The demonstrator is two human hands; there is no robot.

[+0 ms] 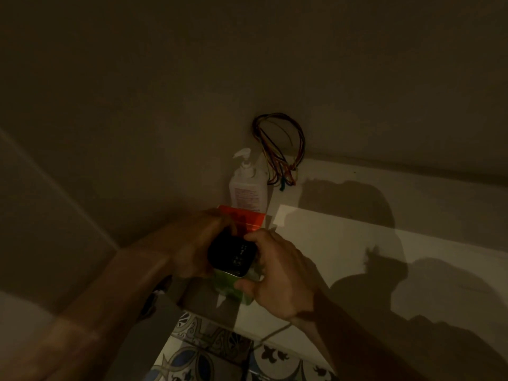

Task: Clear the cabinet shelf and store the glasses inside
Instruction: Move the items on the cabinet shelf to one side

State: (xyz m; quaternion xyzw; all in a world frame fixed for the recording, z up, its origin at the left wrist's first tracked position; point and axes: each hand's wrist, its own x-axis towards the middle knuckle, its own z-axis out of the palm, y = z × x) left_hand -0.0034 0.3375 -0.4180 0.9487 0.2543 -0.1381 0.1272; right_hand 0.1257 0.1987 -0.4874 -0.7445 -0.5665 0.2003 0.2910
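Both hands, my left hand (198, 243) and right hand (277, 273), grip one black device (232, 254) above the white shelf (357, 243); no glasses visible. It may slip onto the green item (231, 287).

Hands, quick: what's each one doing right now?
Left hand: closed on the black box.
Right hand: gripping the same box and the green thing under it.

White marks on the black device (232, 254) are too blurred to read.
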